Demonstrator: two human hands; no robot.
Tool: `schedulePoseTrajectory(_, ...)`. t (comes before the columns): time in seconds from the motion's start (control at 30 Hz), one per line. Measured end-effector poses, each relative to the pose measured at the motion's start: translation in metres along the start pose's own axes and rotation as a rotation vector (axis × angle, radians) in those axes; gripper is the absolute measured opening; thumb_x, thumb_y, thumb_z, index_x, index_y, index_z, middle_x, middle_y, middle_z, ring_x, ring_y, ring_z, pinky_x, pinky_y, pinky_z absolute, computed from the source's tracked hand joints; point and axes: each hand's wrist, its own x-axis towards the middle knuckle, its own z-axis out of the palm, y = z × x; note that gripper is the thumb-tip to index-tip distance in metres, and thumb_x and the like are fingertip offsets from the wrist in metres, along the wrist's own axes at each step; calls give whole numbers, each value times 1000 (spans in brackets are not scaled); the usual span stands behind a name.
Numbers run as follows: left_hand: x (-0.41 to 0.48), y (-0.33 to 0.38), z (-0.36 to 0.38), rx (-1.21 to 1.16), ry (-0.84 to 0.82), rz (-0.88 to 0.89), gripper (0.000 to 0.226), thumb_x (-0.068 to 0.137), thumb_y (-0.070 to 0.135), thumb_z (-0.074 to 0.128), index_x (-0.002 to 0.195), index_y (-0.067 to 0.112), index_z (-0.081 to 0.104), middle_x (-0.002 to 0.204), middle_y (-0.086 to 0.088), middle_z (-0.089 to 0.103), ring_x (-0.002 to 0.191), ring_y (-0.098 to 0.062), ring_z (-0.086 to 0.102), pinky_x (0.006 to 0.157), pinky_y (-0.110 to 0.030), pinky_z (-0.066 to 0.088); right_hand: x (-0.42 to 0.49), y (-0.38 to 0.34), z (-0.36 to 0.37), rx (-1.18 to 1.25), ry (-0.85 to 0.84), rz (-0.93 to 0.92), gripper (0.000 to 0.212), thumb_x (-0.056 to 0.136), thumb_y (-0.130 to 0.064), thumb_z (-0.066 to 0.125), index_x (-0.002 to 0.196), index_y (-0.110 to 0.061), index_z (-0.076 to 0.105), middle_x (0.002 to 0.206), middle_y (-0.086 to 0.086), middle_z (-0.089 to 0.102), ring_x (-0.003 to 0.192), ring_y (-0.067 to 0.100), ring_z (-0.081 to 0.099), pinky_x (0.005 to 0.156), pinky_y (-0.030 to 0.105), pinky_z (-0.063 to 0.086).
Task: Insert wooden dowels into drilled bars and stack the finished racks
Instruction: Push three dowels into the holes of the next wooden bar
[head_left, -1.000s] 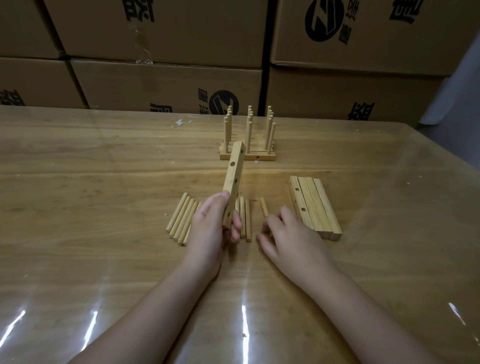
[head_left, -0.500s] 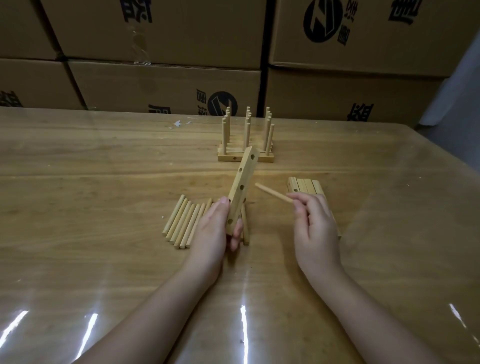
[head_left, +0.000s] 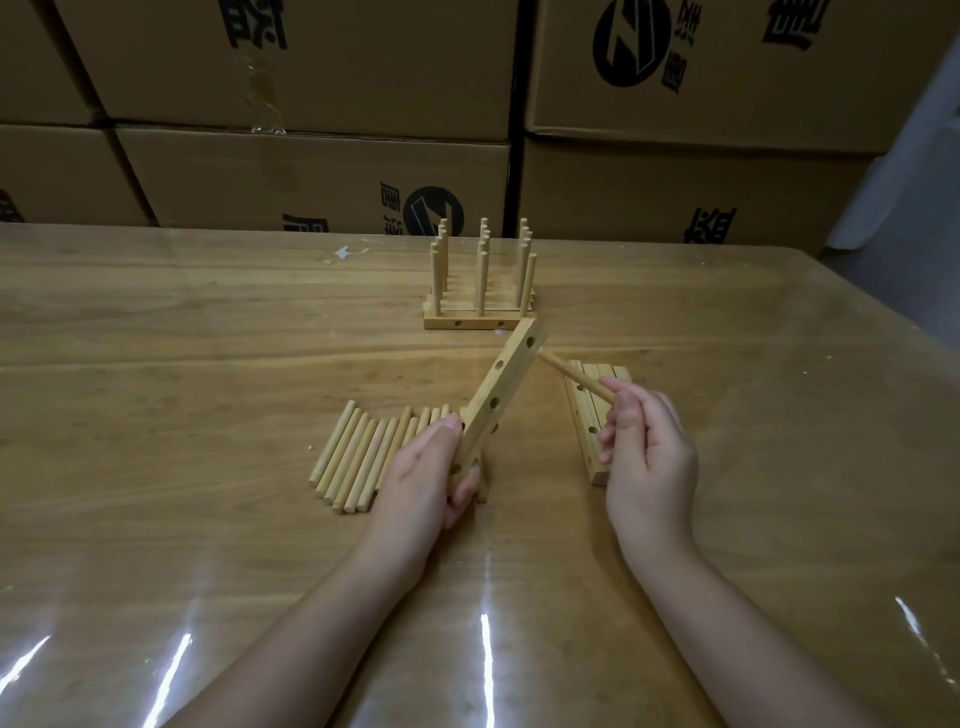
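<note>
Wooden drilled bar (head_left: 501, 395) is gripped at its lower end by the left hand (head_left: 415, 478) and tilted up to the right. A dowel (head_left: 571, 371) is pinched in the right hand (head_left: 647, 452), its tip at the bar's upper end. Loose dowels (head_left: 358, 457) are spread beyond the left hand, spare bars (head_left: 584, 410) beyond the right, finished racks (head_left: 480, 291) farther off. Black carton (head_left: 311, 171) print is not legible.

Single head-worn view, forward and down, close over the table (head_left: 156, 364)
</note>
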Motion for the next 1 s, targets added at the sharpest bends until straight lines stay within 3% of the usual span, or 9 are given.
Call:
schedulePoseTrajectory(0.1,0,1,-1,21,-5,-15,42,103,29,29,101,-6,52,52,-1,37,42,-9,30,41,-20,28,1,1,0,-3,-11,9,23,98,-15,42,101,-24,62,84,-1,55,65,6,54,53,19,47)
schedulePoseTrajectory(0.2,0,1,0,39,-3,-12,40,103,29,30,99,-5,52,53,-3,37,42,-10,32,41,-22,28,2,2,0,-13,-16,15,22,98,-15,43,100,-26,63,88,-5,55,65,6,55,56,20,47)
schedulePoseTrajectory(0.33,0,-1,0,55,-13,29,35,103,28,30,98,18,63,56,-5,35,44,-11,33,42,-26,28,2,5,-1,-72,-51,11,18,95,-16,49,104,-19,65,92,-8,56,73,10,55,65,23,45)
schedulePoseTrajectory(0.43,-1,-1,3,76,-4,87,35,103,28,31,108,35,66,54,-1,38,44,-6,36,41,-22,31,2,4,-1,-71,-75,12,17,95,-17,49,102,-21,64,88,-8,55,68,11,54,60,20,43)
schedulePoseTrajectory(0.53,-1,-1,4,108,-5,86,33,101,28,32,119,29,60,52,15,50,45,2,44,45,-12,37,2,3,-1,-69,-84,17,15,95,-18,48,100,-24,61,82,-7,55,66,13,53,58,24,44)
schedulePoseTrajectory(0.73,0,0,-1,131,-81,50,34,101,34,31,123,34,57,57,-5,41,45,-13,37,45,-27,37,2,6,-2,-60,-91,40,14,96,-18,49,98,-22,62,73,-10,53,68,10,51,63,28,40)
schedulePoseTrajectory(0.9,0,1,0,111,-78,34,34,102,30,31,117,36,61,54,-3,41,42,-11,37,43,-24,36,2,6,-2,-57,-96,30,14,95,-18,48,97,-21,62,71,-11,52,65,7,49,61,24,38)
schedulePoseTrajectory(1.0,0,2,1,52,-69,-15,33,102,27,35,117,31,63,51,9,45,42,-1,40,42,-12,36,2,6,-3,-93,-89,13,14,95,-19,50,97,-22,63,75,-10,57,67,-1,50,63,15,37)
